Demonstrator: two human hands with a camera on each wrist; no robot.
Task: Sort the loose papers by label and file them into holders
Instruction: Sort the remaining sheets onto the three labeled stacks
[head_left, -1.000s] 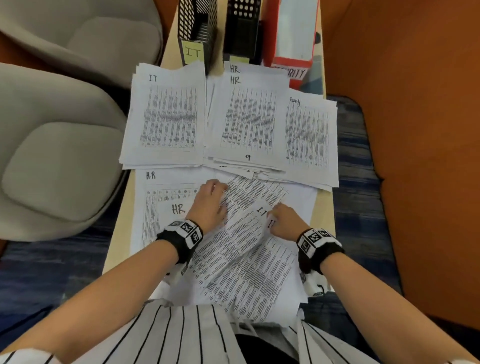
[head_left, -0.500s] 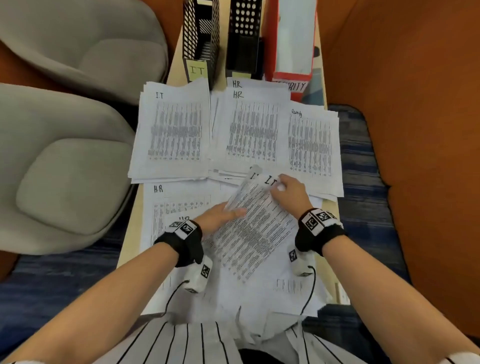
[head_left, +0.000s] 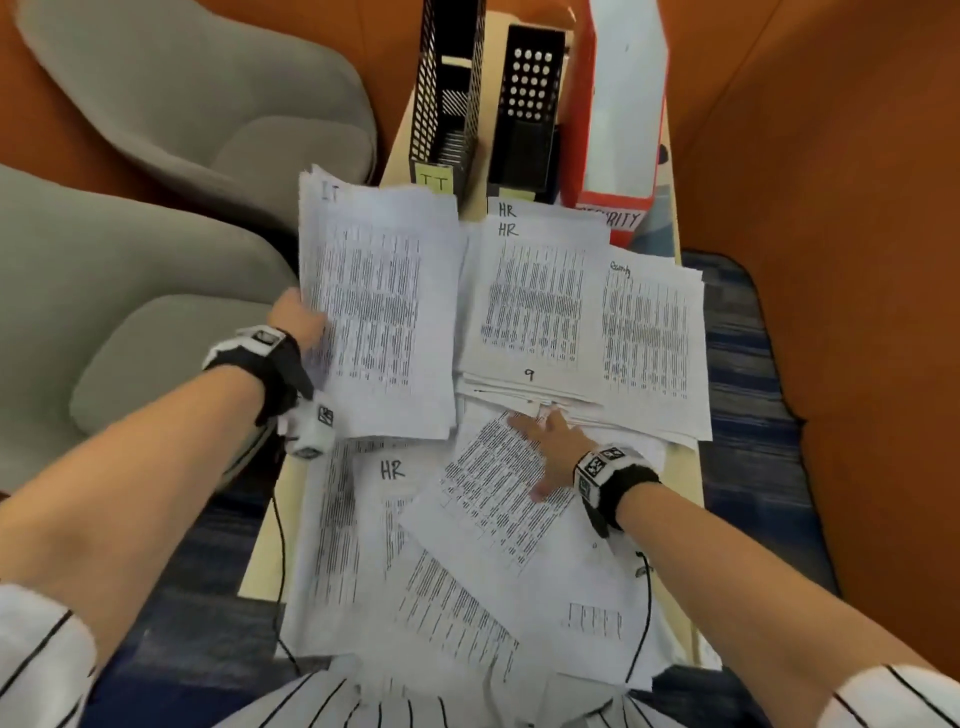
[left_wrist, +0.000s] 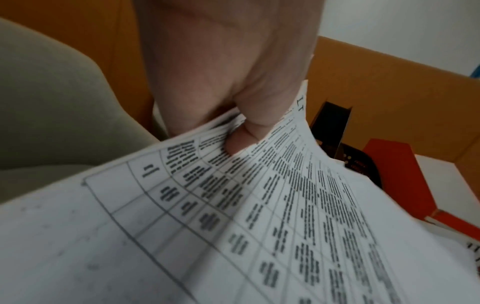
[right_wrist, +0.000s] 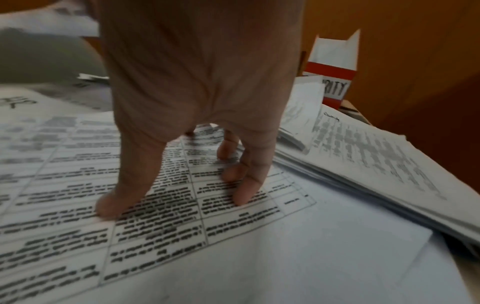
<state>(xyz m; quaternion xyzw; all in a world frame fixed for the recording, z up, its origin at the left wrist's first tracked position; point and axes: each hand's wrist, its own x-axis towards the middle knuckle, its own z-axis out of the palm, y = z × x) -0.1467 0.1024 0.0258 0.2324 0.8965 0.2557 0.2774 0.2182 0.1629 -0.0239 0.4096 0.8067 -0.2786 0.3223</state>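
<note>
The left hand (head_left: 301, 317) pinches an IT paper (head_left: 374, 312) over the IT pile. The right hand (head_left: 550, 447) lies flat and wide on a loose paper (head_left: 493, 493). Sorting goes on; next, drop it squarely.

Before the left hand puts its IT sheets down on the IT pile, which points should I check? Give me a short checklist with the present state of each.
1. Left hand grips the IT sheets firmly: ok, thumb pinches them.
2. Label on the held sheets reads IT: ok.
3. IT pile underneath is square: cannot tell, hidden by the sheets.
4. Right hand steadies the loose sheet: ok, fingers rest on it.
5. HR pile is clear of the held sheets: ok.
6. IT holder has room: cannot tell.
</note>
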